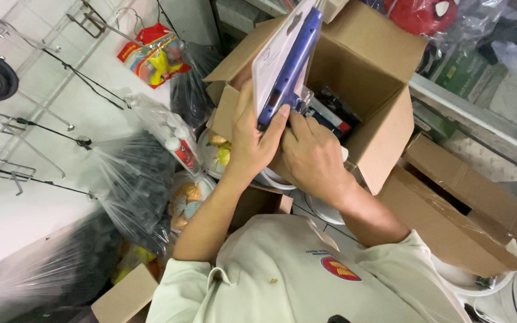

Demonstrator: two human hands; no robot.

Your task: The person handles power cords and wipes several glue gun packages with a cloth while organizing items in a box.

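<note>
left hand point(252, 140) clamped on blue glue gun point(291, 63) in clear-fronted white card pack, right hand point(312, 158) gripping its base, over open cardboard box point(378, 78)

We see a red toy pack point(154, 55) hanging on the white wall rack point(31, 125). Below it, clear plastic bags point(133, 179) full of dark stuff, plus small bottles point(178, 143). Flattened cardboard point(456, 221) sits on the right, near white buckets point(480, 287), and a red mask point(420, 13) up top.
</note>
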